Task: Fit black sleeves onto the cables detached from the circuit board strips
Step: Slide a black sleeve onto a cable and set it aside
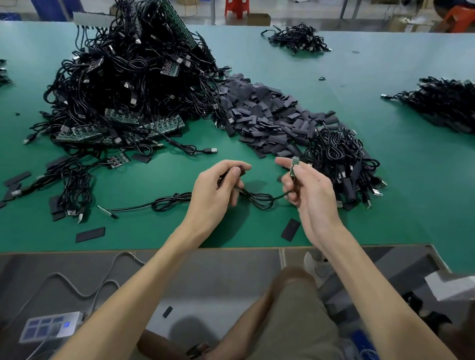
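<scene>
At the middle of the frame, just above the near edge of the green tabletop (411, 171), the two hands are apart with one black cable (261, 199) looping between them. The right hand (309, 194) pinches the cable's small green board end (294, 166) upright between thumb and fingers. The left hand (214, 186) is closed on what looks like a flat black sleeve (243, 169), together with the cable's other stretch; I cannot tell whether the sleeve is already threaded on.

The sleeve pile (268, 114) lies just beyond the hands, the tangle of cables on circuit board strips (122, 88) at upper left, and a heap of cables (343, 163) just past the right hand.

To do this well, I'd say squeeze the flat sleeve by its edges so its mouth opens, hold the board end straight and steady, then bring the two in line and slide the sleeve over squarely so no corner snags. Slack in the loop should help.
</scene>
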Tool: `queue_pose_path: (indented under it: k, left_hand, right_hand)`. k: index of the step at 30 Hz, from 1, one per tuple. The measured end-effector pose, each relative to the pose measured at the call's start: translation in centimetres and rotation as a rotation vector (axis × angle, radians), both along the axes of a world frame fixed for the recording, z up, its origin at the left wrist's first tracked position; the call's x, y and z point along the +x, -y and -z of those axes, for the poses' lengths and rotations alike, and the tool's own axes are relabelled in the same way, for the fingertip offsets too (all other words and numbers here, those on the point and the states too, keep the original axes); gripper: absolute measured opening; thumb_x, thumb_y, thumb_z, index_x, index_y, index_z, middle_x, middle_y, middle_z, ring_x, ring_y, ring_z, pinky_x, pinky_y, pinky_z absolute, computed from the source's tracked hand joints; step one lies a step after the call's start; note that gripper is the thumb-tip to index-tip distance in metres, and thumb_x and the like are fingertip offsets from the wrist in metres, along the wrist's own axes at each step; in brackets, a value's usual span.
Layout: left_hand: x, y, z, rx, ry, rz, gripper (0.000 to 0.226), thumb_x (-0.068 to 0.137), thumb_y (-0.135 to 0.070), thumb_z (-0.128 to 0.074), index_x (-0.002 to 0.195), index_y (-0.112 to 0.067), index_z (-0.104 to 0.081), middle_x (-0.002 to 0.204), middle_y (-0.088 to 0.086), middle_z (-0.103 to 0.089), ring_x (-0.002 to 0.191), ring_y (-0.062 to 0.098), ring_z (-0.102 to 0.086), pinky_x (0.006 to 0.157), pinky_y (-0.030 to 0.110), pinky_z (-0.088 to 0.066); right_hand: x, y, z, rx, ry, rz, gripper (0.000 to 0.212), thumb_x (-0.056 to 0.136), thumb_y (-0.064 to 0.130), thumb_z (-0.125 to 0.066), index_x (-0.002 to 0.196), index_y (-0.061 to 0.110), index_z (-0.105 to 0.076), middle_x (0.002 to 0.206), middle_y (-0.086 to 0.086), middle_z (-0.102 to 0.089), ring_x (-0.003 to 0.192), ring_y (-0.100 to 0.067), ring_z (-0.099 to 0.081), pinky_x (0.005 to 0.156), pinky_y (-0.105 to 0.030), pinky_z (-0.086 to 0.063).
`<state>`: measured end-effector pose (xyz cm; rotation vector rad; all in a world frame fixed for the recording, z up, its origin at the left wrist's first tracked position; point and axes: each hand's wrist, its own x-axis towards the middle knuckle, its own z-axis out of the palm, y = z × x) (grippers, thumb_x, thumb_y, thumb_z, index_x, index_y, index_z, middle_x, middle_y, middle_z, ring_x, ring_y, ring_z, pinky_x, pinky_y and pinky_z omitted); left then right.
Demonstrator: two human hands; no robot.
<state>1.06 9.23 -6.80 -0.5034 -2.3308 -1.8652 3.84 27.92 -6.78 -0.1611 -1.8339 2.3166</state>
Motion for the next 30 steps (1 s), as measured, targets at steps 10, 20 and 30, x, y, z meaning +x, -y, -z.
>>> queue_pose_path:
  k: [10, 20, 30]
  left_hand:
    - [0.6, -0.5, -0.1, 0.044, 0.128, 0.151, 0.022, 0.108, -0.009, -0.045, 0.126, -0.01, -0.056, 0.087, 0.0, -0.064, 0.052, 0.018, -0.053, 0.044, 0.022, -0.035]
    - [0.5, -0.7, 0.0, -0.055, 0.116, 0.236, 0.018, 0.109, -0.008, -0.042, 0.123, -0.007, -0.054, 0.079, 0.003, -0.063, 0.046, 0.021, -0.051, 0.046, 0.016, -0.035]
    - [1.7, -1.0, 0.4, -0.438, -0.351, -0.045, 0.027, 0.1, -0.021, -0.063, 0.126, -0.013, -0.062, 0.111, 0.0, -0.051, 0.082, 0.016, -0.057, 0.072, 0.041, -0.055]
  right_hand:
    - [-0.1, 1.0, 0.5, 0.378, -0.078, -0.133, 0.025, 0.11, 0.019, -0.046, 0.115, 0.019, -0.071, 0.061, 0.011, -0.051, 0.058, -0.004, -0.041, 0.053, -0.014, -0.033]
    - [-0.1, 1.2, 0.5, 0.432, -0.101, -0.14, 0.018, 0.103, 0.024, -0.06, 0.094, 0.015, -0.072, 0.061, 0.001, -0.051, 0.058, -0.007, -0.043, 0.057, -0.016, -0.036]
    - [0.0, 1.0, 0.5, 0.395, -0.051, -0.091, 0.024, 0.1, 0.028, -0.066, 0.084, 0.01, -0.07, 0.057, 0.0, -0.058, 0.056, -0.019, -0.042, 0.049, -0.022, -0.033]
